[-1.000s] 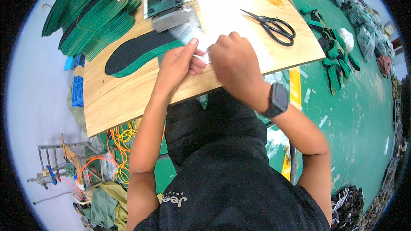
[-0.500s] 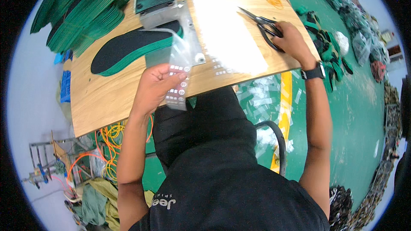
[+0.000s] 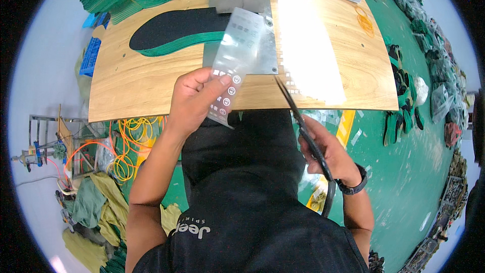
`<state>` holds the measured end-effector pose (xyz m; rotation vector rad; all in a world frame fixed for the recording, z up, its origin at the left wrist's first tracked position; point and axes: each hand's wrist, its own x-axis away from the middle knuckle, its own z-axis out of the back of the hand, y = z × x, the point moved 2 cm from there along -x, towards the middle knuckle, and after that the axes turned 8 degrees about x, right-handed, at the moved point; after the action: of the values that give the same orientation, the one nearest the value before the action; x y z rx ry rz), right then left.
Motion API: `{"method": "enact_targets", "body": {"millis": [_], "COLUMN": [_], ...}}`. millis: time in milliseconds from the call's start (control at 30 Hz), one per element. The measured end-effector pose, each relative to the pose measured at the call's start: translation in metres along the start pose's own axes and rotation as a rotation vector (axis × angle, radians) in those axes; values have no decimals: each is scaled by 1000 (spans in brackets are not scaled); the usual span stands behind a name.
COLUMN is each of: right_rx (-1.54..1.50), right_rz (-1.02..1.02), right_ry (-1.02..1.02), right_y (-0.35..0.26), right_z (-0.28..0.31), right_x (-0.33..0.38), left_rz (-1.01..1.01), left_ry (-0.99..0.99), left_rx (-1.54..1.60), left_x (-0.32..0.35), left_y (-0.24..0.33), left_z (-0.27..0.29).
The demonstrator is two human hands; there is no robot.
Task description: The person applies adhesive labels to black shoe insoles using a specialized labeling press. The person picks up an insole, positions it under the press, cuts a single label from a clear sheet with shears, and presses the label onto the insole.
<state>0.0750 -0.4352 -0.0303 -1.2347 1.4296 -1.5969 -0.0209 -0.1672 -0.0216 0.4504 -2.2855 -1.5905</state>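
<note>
1) Left hand pinches clear printed strip over the near edge of the table
2) Right hand is curled around black scissors, apart from the strip
3) Strip's remaining marks are unseparated
4) Visible top of the insole stack is unmarked

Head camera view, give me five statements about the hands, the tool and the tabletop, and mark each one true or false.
1. The left hand holds a clear printed strip. True.
2. The scissors lie flat on the wooden table. False: they are in the right hand.
3. A stack of sole-shaped pieces, black on top with green edges, rests on the wooden table. True.
4. The black wristband is on the left wrist. False: it is on the right wrist.
5. The scissors point toward the person's body. False: their tips point away, toward the wooden table.
</note>
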Motion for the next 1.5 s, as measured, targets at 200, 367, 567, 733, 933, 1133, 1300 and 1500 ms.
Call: {"method": "enact_targets", "body": {"millis": [200,367,567,733,933,1133,1300,1500], "right_rx": [109,146,134,274,492,1097,1822,1126], "right_rz": [-56,-61,-37,-248,75,47,313,674], "right_ry": [-154,-207,-188,-113,631,945,832,-225], "right_y": [-14,-16,-13,-14,-3,-36,-82,-88], "right_z": [-10,-15,-20,-19,30,134,129,-46], "right_x": [-20,-27,-27,-18,30,-15,-25,-65], "left_rz": [84,178,174,159,117,125,183,-88], "left_ry": [-86,-117,-201,-234,-324,-288,-353,-1062], "left_rx": [106,47,42,-146,-433,-185,-26,-305], "left_x": [15,20,20,23,33,34,40,41], "left_y": [-3,-3,-9,-12,22,10,1,17], "left_z": [-3,-8,-7,-3,17,24,19,-16]}}
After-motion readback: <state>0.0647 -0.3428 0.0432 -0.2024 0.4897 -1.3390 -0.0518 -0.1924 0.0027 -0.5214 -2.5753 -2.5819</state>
